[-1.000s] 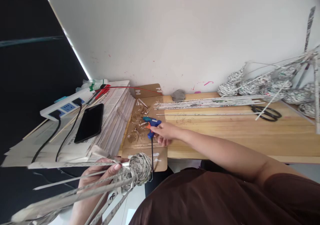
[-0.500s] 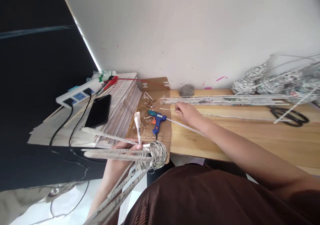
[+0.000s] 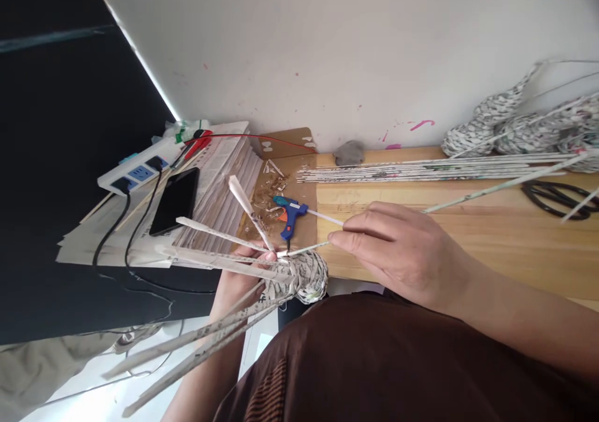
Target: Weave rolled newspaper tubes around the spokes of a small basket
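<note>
My left hand is closed on a woven newspaper piece, its rounded end toward the right. Several long rolled paper strips stick out of it to the left and down. Between the fingers of my right hand runs a thin rolled paper stick. Its left tip meets the woven piece by my left thumb; whether it is inserted there I cannot tell. Just behind, a blue glue gun with a white glue stick lies on brown cardboard.
More paper sticks lie along the wall. Woven paper pieces and a coil of black cord are at the right. A newspaper stack carries a phone and a power strip. A grey lump sits near the wall.
My right hand has picked up a paper stick from the table and brought it toward me, its tip at the woven piece. My left hand has raised the woven piece slightly.
</note>
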Action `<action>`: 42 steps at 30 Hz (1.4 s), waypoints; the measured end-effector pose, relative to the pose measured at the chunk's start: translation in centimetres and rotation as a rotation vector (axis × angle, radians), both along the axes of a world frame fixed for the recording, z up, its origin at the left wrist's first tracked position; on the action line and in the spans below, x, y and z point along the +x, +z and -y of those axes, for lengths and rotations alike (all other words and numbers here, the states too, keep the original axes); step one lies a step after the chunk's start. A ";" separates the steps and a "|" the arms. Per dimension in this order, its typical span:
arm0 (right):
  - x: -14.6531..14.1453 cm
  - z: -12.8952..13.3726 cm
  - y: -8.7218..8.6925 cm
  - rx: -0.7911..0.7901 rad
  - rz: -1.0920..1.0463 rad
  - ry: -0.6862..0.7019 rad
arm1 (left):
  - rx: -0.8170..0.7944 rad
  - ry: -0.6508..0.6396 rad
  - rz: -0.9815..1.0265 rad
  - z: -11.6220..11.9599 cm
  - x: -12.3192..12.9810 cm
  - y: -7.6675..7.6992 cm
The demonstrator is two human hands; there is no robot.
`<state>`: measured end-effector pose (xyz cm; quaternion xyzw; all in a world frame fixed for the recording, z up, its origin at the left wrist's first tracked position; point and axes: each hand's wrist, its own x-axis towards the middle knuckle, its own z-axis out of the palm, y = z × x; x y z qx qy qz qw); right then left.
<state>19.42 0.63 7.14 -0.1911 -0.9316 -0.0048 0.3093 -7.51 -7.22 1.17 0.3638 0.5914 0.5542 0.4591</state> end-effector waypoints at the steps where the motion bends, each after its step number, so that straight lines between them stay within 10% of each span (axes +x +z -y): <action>1: 0.1 0.0 0.0 0.002 0.003 0.001 | -0.001 0.005 0.000 0.0 0.1 0.1; 42: 1.1 2.5 -1.5 -0.225 0.239 -0.133 | 0.033 -0.131 -0.395 0.4 5.2 -0.1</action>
